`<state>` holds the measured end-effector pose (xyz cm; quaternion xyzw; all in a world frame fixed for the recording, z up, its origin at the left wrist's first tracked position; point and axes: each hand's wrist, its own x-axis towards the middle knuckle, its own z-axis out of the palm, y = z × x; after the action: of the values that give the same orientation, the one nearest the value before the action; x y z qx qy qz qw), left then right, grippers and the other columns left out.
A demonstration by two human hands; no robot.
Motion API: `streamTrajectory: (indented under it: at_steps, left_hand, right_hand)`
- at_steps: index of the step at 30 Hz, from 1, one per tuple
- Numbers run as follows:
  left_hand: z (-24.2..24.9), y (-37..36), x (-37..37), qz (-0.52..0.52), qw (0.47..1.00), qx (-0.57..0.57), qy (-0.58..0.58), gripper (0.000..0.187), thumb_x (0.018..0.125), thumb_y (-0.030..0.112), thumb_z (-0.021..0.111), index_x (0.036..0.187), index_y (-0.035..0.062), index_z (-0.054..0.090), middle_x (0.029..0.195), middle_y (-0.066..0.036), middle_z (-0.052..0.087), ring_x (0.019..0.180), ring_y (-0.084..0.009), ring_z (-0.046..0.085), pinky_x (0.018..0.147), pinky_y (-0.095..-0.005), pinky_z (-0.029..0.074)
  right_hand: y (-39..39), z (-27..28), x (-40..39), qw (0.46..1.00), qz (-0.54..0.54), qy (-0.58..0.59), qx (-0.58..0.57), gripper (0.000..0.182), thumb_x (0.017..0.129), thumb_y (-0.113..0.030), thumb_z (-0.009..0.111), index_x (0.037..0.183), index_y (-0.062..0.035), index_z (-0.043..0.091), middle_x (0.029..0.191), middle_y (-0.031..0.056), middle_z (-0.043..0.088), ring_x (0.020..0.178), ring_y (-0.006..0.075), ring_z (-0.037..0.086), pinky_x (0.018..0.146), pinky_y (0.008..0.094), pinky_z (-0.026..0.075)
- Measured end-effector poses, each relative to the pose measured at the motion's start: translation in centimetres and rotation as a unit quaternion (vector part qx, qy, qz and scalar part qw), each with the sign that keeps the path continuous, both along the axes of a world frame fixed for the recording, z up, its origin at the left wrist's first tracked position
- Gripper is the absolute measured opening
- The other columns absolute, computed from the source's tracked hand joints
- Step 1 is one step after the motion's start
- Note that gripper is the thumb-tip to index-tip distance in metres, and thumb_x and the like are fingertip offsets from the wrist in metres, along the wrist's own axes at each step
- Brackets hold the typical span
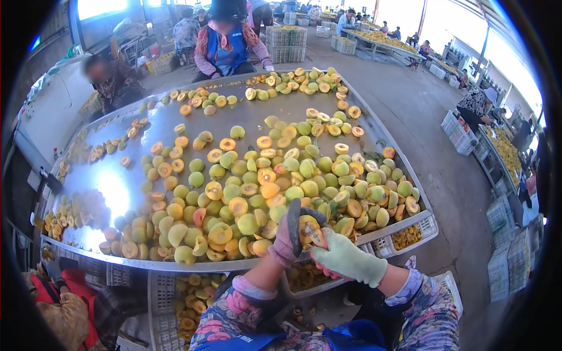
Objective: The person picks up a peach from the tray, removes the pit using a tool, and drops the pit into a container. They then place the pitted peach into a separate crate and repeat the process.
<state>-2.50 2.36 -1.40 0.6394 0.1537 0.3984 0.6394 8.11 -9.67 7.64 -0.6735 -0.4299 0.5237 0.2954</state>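
My left hand (291,233), in a pink and dark grey glove, is closed around a cut yellow peach (308,229), its orange flesh turned toward my other hand. My right hand (350,257), in a pale green glove, grips a small metal pitting tool (318,238). The tool's tip is at the peach's cut face; its exact shape is hard to make out. Both hands are over the near edge of a metal table (193,131). Beyond them lies a large heap of peaches (249,222), some halved with orange flesh showing, others skin side up.
Crates of fruit stand under the near edge: a crate (186,304) at left, and another (407,237) at right. A person in a blue apron (231,47) sits across the table. Others sit at left and at distant tables. Stacked white crates (509,245) line the right.
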Motion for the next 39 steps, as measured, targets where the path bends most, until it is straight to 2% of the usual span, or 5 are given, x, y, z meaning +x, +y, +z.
streamTrajectory:
  at_steps: [5,19,30,35,39]
  left_hand:
    - [-1.2,1.4,-0.1,-0.043,0.993,0.079,-0.078,0.038,0.082,0.027,0.08,0.111,0.0063,0.067,0.097,-0.008,0.072,0.087,-0.0209,0.07,0.084,-0.0344,0.054]
    - [-3.1,3.0,0.1,0.015,0.985,0.173,-0.013,0.055,0.085,0.025,0.076,0.13,0.0042,0.054,0.089,-0.01,0.074,0.077,-0.0261,0.072,0.075,-0.036,0.057]
    - [-2.7,3.9,-0.4,-0.067,0.937,0.344,-0.012,0.095,0.079,0.032,0.083,0.153,0.0096,0.028,0.088,-0.01,0.073,0.074,-0.0264,0.072,0.07,-0.0364,0.057]
    - [-1.4,2.8,-0.4,-0.121,0.969,-0.213,0.022,0.059,0.091,0.047,0.07,0.129,0.0042,0.056,0.086,-0.009,0.073,0.073,-0.0219,0.07,0.075,-0.0353,0.057]
    - [0.4,1.9,-0.3,0.0,0.99,0.138,-0.041,0.064,0.103,0.054,0.044,0.093,-0.0038,0.069,0.083,-0.012,0.071,0.072,-0.0189,0.068,0.073,-0.0306,0.056]
  right_hand:
    - [-0.2,-2.1,0.5,0.993,0.037,-0.094,0.055,0.027,0.094,-0.021,0.058,0.109,-0.0035,0.042,0.072,0.0063,0.061,0.051,0.0132,0.058,0.045,0.0284,0.047]
    - [0.0,-5.1,0.6,0.918,0.088,-0.31,0.23,0.022,0.096,-0.021,0.056,0.104,-0.003,0.046,0.072,0.0061,0.061,0.054,0.0125,0.058,0.045,0.0285,0.046]
    - [1.3,2.5,0.8,0.985,0.107,-0.053,-0.122,0.022,0.096,-0.027,0.057,0.096,-0.0082,0.047,0.069,-0.0005,0.054,0.05,0.0077,0.05,0.043,0.0254,0.042]
    - [0.6,0.3,-0.3,0.98,0.031,0.141,-0.137,0.02,0.095,-0.03,0.057,0.091,-0.0113,0.051,0.071,-0.0015,0.053,0.051,0.007,0.048,0.043,0.024,0.039]
    - [0.2,0.1,-1.2,0.962,-0.021,0.241,-0.127,0.02,0.095,-0.032,0.058,0.091,-0.013,0.053,0.074,-0.0013,0.053,0.053,0.007,0.046,0.045,0.0235,0.039]
